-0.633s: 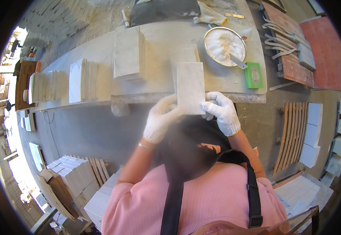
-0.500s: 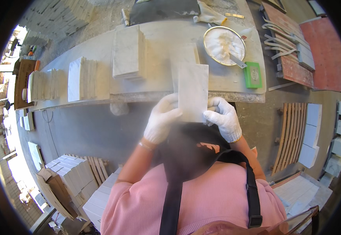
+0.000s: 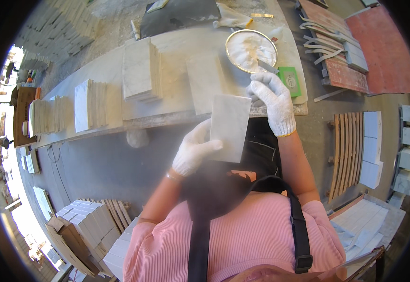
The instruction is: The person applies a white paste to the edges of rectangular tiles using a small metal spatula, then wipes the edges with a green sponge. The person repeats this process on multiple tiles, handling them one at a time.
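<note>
My left hand [image 3: 196, 149], in a white knit glove, grips a white rectangular marble tile [image 3: 230, 128] by its left edge, thumb across its face. The tile is tilted in front of my black apron, just off the table's front edge. My gloved right hand [image 3: 274, 101] is raised at the right, fingers loosely curled and apart, with nothing seen in them. Its fingertips are just below a round bowl of white powder or paste [image 3: 247, 47]. A flat metal scraper [image 3: 267, 66] rests in the bowl, its outer end close to my fingers.
A green box [image 3: 289, 81] lies right of the bowl. On the worktable [image 3: 176, 105] are a flat tile [image 3: 205, 77], a tile stack [image 3: 141, 68] and standing tile rows [image 3: 89, 104]. A wooden pallet [image 3: 348, 155] stands at right; stacked white tiles [image 3: 89, 214] are lower left.
My right hand has let go of the tile and moved up toward the bowl and scraper. My left hand alone keeps the tile, which is now lower and tilted. The view has shifted slightly.
</note>
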Demonstrator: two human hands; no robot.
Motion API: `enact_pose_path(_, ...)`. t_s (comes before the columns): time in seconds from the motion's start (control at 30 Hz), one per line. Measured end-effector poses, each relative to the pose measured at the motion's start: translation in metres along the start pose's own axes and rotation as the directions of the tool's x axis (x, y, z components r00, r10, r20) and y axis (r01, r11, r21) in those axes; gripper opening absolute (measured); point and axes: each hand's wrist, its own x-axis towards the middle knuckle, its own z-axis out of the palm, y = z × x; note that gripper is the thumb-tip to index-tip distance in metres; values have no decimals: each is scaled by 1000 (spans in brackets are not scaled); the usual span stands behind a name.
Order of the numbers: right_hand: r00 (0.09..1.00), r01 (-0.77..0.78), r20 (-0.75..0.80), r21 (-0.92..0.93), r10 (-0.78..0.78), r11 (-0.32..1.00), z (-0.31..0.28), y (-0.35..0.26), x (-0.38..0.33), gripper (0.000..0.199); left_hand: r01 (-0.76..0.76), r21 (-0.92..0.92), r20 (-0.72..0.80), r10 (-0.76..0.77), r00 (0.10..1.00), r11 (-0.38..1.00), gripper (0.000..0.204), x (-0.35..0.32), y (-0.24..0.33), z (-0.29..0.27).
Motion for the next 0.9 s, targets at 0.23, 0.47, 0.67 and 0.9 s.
enact_pose_path(0.23, 981, 196, 32, -192, -193, 962, 18, -24, 2, 27, -25, 91, 4, 25, 1000, 996, 69, 0, -3, 6)
enact_pose_path(0.47, 931, 364, 210, -504, -298, 783, 38, -17, -12, 27, -7, 104, 3, 6, 1000, 995, 71, -5, 2, 10)
enact_pose_path(0.67, 981, 193, 98, -434, -167, 880, -1, -6, -14, 26, -22, -26, 9, 22, 1000, 999, 73, -5, 3, 4)
enact_pose_path(0.9, 999, 54, 14, -267, -52, 962, -22, 6, -27, 27, -15, -139, 15, 18, 1000, 990, 81, 1, 2, -2)
